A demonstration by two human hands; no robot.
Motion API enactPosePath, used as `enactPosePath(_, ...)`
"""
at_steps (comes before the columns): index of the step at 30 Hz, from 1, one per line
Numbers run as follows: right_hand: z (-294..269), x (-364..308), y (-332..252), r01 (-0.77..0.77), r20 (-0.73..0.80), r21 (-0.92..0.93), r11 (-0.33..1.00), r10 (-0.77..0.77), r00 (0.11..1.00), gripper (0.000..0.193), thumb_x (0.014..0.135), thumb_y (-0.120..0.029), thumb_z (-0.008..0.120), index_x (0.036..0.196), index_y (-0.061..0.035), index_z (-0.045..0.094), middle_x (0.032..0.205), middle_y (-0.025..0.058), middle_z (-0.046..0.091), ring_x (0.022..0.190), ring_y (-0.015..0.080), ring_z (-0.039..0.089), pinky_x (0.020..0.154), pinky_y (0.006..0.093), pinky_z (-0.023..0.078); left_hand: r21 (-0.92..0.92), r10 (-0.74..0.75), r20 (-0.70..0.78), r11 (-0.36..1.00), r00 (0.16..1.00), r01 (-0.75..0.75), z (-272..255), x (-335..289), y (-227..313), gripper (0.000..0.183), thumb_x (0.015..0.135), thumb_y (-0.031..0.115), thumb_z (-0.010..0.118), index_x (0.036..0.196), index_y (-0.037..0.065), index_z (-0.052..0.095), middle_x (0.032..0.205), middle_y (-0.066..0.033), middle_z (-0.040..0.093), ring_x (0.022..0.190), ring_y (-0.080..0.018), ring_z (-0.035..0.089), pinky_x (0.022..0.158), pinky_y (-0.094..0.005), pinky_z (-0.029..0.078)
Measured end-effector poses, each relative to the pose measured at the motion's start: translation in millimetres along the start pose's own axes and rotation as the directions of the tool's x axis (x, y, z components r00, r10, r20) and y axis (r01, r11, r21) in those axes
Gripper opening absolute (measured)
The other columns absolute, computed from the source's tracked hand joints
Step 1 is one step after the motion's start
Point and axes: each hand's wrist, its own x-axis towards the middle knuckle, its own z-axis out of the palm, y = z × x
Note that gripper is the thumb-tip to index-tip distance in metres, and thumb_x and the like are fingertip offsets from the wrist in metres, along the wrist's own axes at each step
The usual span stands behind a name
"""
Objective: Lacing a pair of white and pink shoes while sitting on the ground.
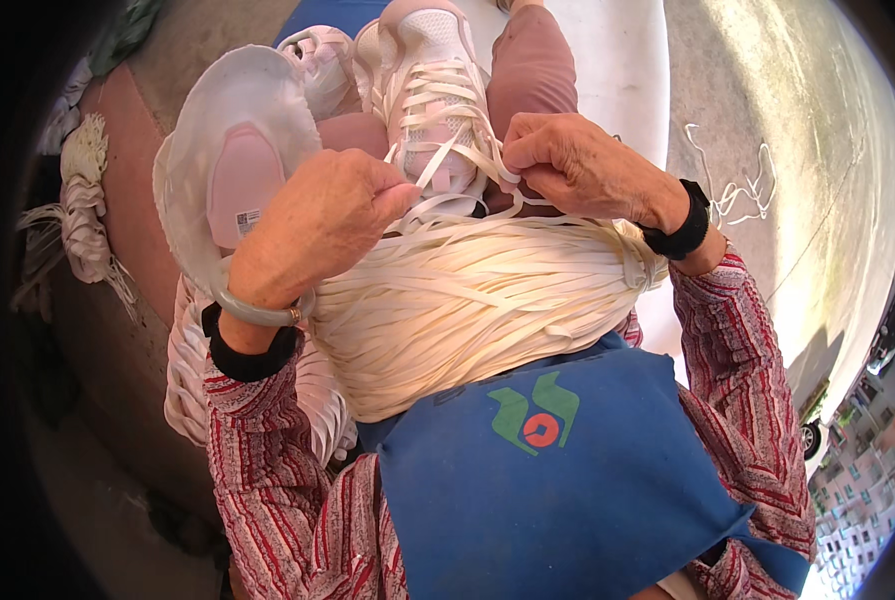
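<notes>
A white and pale pink sneaker (445, 88) lies in front of me between my knees, its cream flat shoelace (435, 160) threaded across the tongue. My left hand (329, 215) is closed just left of the shoe, with a lace end running to its fingertips. On the other side my right hand (582, 165) pinches the lace, and loops hang near its fingers. Across my lap, below the shoe, lies a thick bundle of cream shoelaces (477, 300). A blue apron (567, 480) covers me beneath it.
Left of the shoe stands a translucent plastic tub (189, 150) with a pink insole (244, 180) in it. Another sneaker (319, 65) is behind it. More lace bundles (89, 190) hang at far left. A loose white lace (742, 195) lies on the floor at right.
</notes>
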Motion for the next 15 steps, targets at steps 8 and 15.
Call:
enactPosePath(8,-7,-15,-8,0.039,0.081,-0.101,0.994,-0.031,0.996,0.012,0.077,0.002,0.055,0.082,-0.0012,0.066,0.08,0.0139,0.059,0.078,0.0333,0.059,0.067,0.0386,0.045,-0.294,-0.165,0.019,0.942,0.986,0.164,-4,-14,14,0.024,0.09,0.018,0.052,0.082,-0.003,0.06,0.069,-0.0207,0.059,0.051,-0.0353,0.053,0.057,-0.0418,0.045)
enactPosePath(15,0,2,-2,-0.093,-0.279,-0.146,0.985,0.049,0.959,0.012,0.087,-0.007,0.057,0.092,-0.0011,0.066,0.078,0.016,0.066,0.069,0.0329,0.063,0.065,0.0372,0.051,-0.162,0.001,-0.519,0.982,0.855,-0.1,4,20,-7,0.014,0.088,0.013,0.055,0.089,0.001,0.061,0.073,-0.0177,0.063,0.062,-0.0341,0.06,0.06,-0.0418,0.048)
